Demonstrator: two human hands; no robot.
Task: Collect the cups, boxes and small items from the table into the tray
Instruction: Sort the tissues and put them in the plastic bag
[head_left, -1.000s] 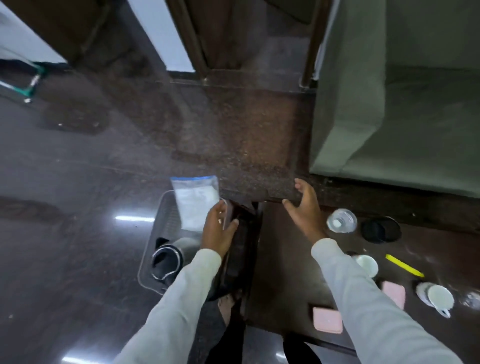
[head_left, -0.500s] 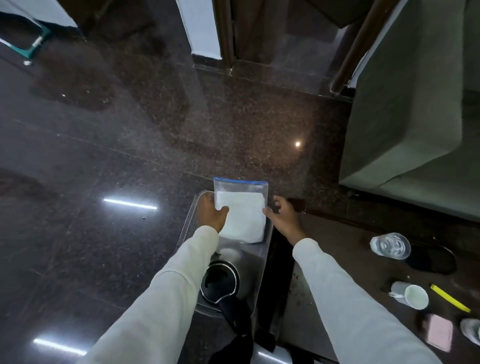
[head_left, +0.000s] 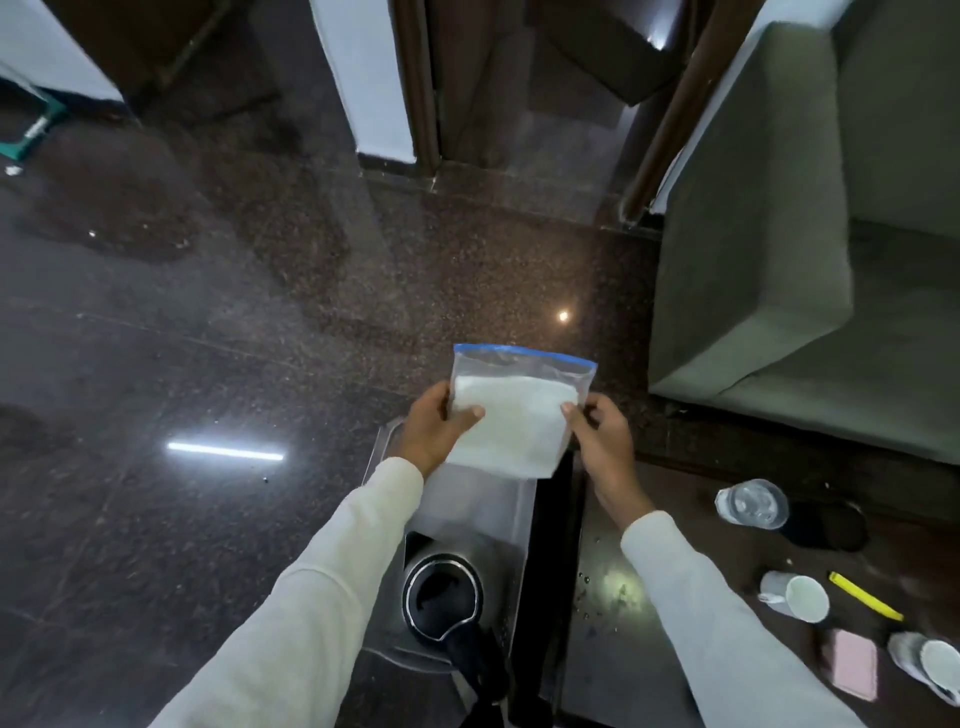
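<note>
A clear zip bag (head_left: 511, 410) with a blue strip and white contents hangs above the far end of the translucent grey tray (head_left: 514, 525). My left hand (head_left: 434, 428) grips its left edge and my right hand (head_left: 602, 441) pinches its right edge. In the tray's near end lies a black cup (head_left: 441, 597) with a metal rim and a black handle. On the dark table (head_left: 613, 587) to the right lie a clear plastic cup (head_left: 750, 504) on its side, two white cups (head_left: 797, 596) (head_left: 930, 665), a pink box (head_left: 854, 665) and a yellow stick (head_left: 865, 596).
The tray stands left of the table over a glossy dark stone floor (head_left: 208, 364). A black round lid (head_left: 831, 525) lies beside the clear cup. A grey-green sofa (head_left: 779, 260) fills the upper right. Door frames (head_left: 415, 88) stand at the back.
My right hand left the table's far edge and came over to the bag's right side. The bag rose above the tray, held by both hands. My view swung left.
</note>
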